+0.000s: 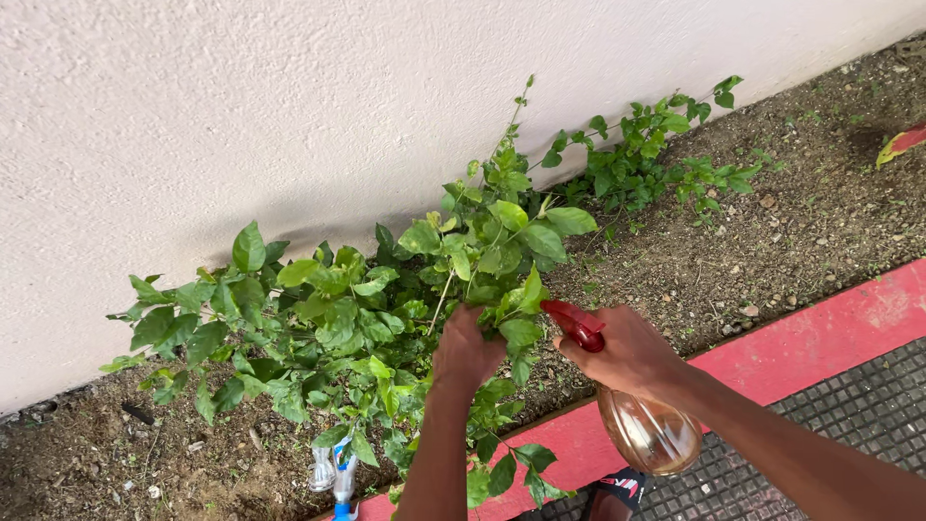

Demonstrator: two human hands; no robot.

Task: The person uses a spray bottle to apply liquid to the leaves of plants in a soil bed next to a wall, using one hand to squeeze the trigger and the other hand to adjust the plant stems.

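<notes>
Green leaves of a low shrub point(367, 318) are spreading along the foot of a white textured wall point(289, 96), and the left hand point(466, 349) is reaching into them, its fingers curling closed around a thin stem with a few leaves bunched in the grip. Just beside it, the right hand point(627, 352) is wrapping tightly around the neck of an amber spray bottle point(648, 429), whose red trigger head point(574, 323) is pointing toward the foliage that the left hand is gripping. The bottle's rounded body is hanging below the right wrist, tilting away from the plant. Brown soil point(752, 251) is lying beyond both hands, up to the wall. Under the right forearm a red painted kerb point(849, 323) is running alongside dark gridded paving point(868, 405). Below the left forearm, near the elbow, a clear bottle with a blue sprayer point(338, 473) is standing among the lower leaves.
</notes>
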